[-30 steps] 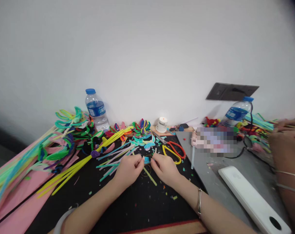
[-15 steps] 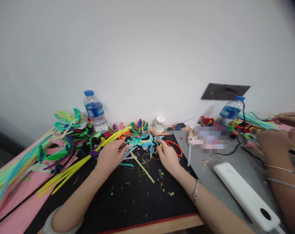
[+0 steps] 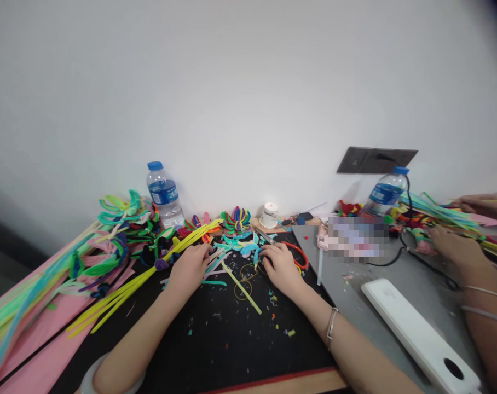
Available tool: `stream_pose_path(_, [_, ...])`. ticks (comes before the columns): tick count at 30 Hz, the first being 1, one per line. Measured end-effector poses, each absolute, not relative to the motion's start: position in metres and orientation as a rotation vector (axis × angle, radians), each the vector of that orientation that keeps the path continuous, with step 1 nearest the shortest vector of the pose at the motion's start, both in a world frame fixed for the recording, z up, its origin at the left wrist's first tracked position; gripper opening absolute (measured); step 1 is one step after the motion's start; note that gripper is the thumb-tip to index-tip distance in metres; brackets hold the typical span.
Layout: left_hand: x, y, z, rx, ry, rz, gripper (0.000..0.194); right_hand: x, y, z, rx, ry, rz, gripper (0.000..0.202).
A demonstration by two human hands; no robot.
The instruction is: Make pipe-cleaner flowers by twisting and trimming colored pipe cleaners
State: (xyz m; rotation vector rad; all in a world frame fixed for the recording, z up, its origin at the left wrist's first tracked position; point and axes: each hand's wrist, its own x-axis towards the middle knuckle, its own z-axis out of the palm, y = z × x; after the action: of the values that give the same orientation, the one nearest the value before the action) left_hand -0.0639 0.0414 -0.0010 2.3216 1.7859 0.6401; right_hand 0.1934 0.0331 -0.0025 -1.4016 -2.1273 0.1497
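My left hand (image 3: pixel 192 265) is over the black mat with its fingers bent together, at the ends of some pale pipe cleaner pieces (image 3: pixel 218 261); what they hold, if anything, is hidden. Across from it, my right hand (image 3: pixel 282 267) has its fingers loosely apart beside a teal pipe cleaner piece (image 3: pixel 256 256). Teal looped pipe cleaner shapes (image 3: pixel 238 242) lie between and behind both hands. Behind the right fingers are the scissors (image 3: pixel 265 234), with an orange-red loop (image 3: pixel 301 253) close by. A pale yellow-green pipe cleaner (image 3: pixel 244 290) slants across the mat between my forearms.
Yellow pipe cleaners (image 3: pixel 121 291) and several finished flower shapes (image 3: pixel 121 208) crowd the left. Along the wall stand a water bottle (image 3: pixel 165 196) and a white spool-like pot (image 3: pixel 269 215). Rightward are a white power bank-like device (image 3: pixel 416 328), another bottle (image 3: pixel 386 191) and a co-worker's hands (image 3: pixel 454 246).
The view has tilted up slightly, so everything sits a little lower. My right fingers have come away from the scissors and spread. The co-worker's nearer hand has reached lower among the coloured pieces.
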Motion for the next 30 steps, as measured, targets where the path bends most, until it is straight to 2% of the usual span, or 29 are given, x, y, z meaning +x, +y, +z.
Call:
stream_pose_path(6, [-0.068,0.044,-0.003,2.388,1.734,0.912,0.022,0.195,0.035,-0.005,-1.385,-2.051,0.159,0.025])
stream_pose_path(10, [-0.066,0.044,-0.001,2.355,1.672,1.048,0.024,0.193,0.032,0.0,-1.321,-1.995,0.158,0.021])
stream_pose_path(17, [-0.046,0.024,0.021,2.072,1.514,1.577,0.016,0.186,0.018,0.01,-1.16,-1.916,0.265,0.022])
stream_pose_path(21, [-0.033,0.013,0.027,1.499,1.311,1.599,0.015,0.182,0.008,0.016,-1.062,-2.012,0.421,0.024])
stream_pose_path(25, [-0.022,0.009,0.025,1.2,1.094,1.483,0.019,0.175,0.0,0.018,-0.988,-2.171,0.561,0.034])
stream_pose_path(28, [-0.015,0.009,0.02,1.139,1.036,1.35,0.023,0.17,-0.002,0.014,-1.098,-2.232,0.603,0.016])
stream_pose_path(30, [-0.013,0.008,0.017,1.114,1.034,1.318,0.027,0.169,-0.002,0.012,-1.148,-2.24,0.561,0.021])
